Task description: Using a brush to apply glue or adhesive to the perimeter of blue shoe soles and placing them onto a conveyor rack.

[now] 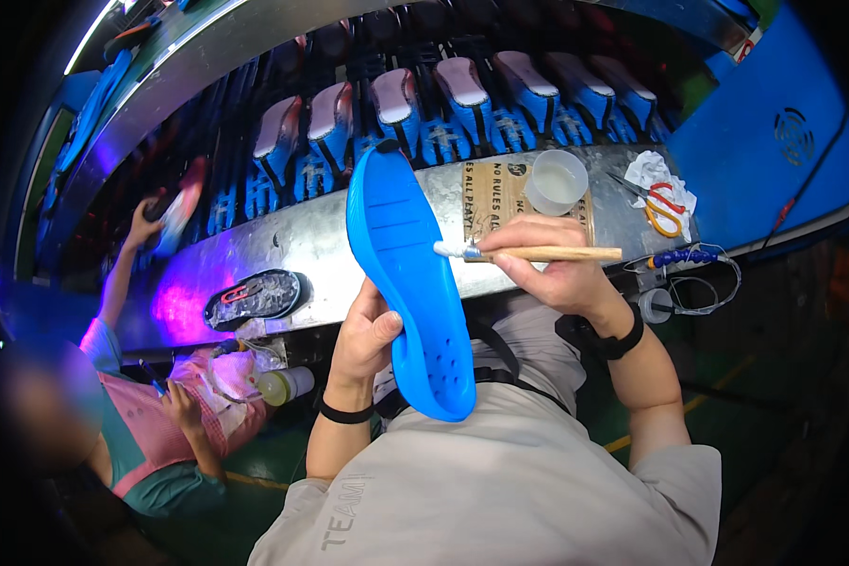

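**Right hand holds a brush to a blue sole in the left hand**

Beyond both hands, a row of shoe forms (393,99) with pale tops and blue lower parts fills a rack. Nearer runs a steel bench (325,247). Well off to the left of the grip, a co-worker (137,415) holds a blurred pale-and-red item.

The blue sole (396,241) stands tilted between the hands, inner face up, its holed end toward the wearer. The left hand (366,338) clasps its left edge, thumb on the near side.

Past the right hand (549,262), printed cardboard (485,193) bears a cup (547,202) of cloudy liquid; farther right, scissors (665,221) lie by crumpled tissue (646,170). Left of the grip, a dark sole (255,300) lies on the bench.

The right hand pinches the brush (580,255) between thumb and fingers. Its white tip is at the blue sole's right edge; contact is hard to confirm.

Brushing seems in hand, probably early: the tip looks loaded, yet no coat is discernible on the blue face. A thin, clear film could escape notice, so how much remains is uncertain.
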A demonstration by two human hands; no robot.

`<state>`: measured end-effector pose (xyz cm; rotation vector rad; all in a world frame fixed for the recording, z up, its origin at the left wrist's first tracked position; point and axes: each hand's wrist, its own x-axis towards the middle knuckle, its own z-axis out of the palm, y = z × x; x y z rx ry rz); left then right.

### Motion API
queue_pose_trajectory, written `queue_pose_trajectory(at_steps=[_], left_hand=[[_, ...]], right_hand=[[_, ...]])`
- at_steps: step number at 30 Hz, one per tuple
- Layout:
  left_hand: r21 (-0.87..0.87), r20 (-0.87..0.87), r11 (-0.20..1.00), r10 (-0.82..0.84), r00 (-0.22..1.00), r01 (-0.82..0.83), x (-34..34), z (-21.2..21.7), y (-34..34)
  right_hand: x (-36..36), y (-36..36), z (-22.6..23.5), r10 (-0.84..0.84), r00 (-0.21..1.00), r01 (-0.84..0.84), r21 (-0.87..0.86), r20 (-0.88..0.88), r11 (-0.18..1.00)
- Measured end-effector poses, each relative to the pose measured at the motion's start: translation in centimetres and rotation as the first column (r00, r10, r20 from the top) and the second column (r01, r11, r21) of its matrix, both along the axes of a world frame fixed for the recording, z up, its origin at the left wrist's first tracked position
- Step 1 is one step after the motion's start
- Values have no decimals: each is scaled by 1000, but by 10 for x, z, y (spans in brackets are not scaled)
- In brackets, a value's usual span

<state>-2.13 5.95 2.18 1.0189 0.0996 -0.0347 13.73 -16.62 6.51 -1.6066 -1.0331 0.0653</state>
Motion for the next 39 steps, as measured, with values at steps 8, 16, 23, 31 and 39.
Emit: queue_pose_trajectory(at_steps=[8, 16, 23, 31, 39], left_hand=[[29, 52, 999, 22, 998, -23, -3, -3, 6], [-6, 64, 996, 84, 994, -84, 4, -6, 9], [-29, 71, 992, 124, 990, -123, 0, -3, 29], [231, 188, 962, 103, 977, -146, 38, 55, 53], [114, 476, 983, 71, 877, -142, 214, 252, 157]], right_hand=[[-11, -8, 8, 142, 989, -142, -3, 46, 990], [-16, -13, 16, 206, 977, -203, -56, 50, 978], [-19, -16, 33, 144, 988, -136, 129, -55, 982], [-39, -31, -36, -211, 870, 335, 219, -446, 916], [-48, -22, -47, -167, 890, 249, 146, -425, 958]])
